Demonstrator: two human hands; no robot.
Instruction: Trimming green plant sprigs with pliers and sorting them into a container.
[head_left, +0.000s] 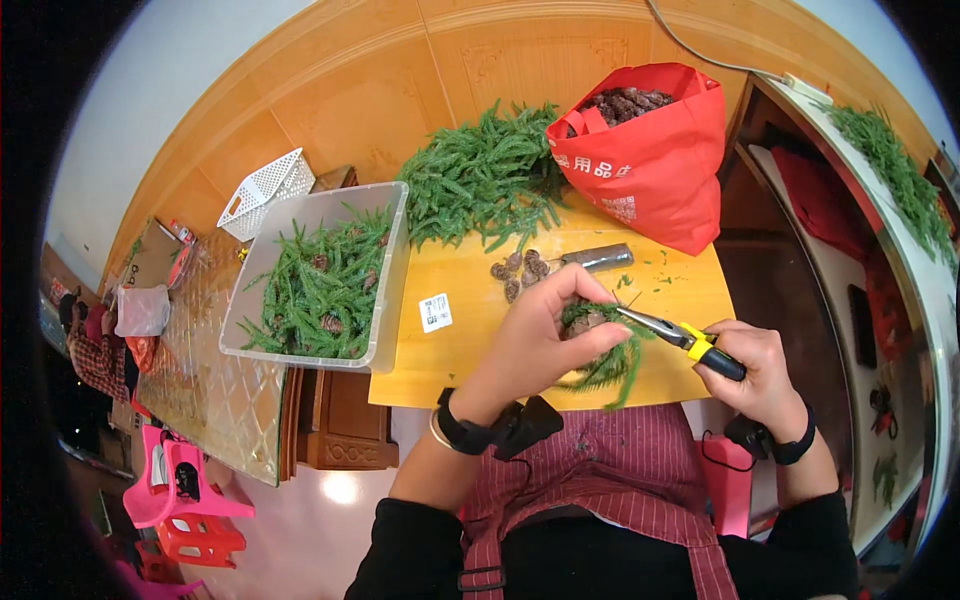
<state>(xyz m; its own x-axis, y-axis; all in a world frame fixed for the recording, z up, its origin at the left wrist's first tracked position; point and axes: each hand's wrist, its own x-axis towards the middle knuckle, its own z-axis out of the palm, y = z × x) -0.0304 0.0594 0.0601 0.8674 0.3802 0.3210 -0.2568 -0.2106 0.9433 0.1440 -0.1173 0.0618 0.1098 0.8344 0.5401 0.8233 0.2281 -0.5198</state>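
My left hand (530, 335) is closed around a pine cone (590, 320) with green artificial fir sprigs (615, 375) about it, near the table's front edge. Closed on the yellow and black handles of a pair of long-nose pliers (665, 328) is my right hand (755, 370). The pliers' tips reach the top of the bundle, beside a thin wire-like strand; whether the jaws grip it is too small to tell. Just beyond my left hand several loose pine cones (520, 268) lie beside a dark cylinder (597, 257).
On the yellow table (420, 365) stand a red bag (665, 165) of pine cones and a heap of green sprigs (480, 175). A clear plastic bin (390, 300) holding sprigs and cones is at left. A white label (436, 312) lies nearby. Shelves (800, 215) rise at right.
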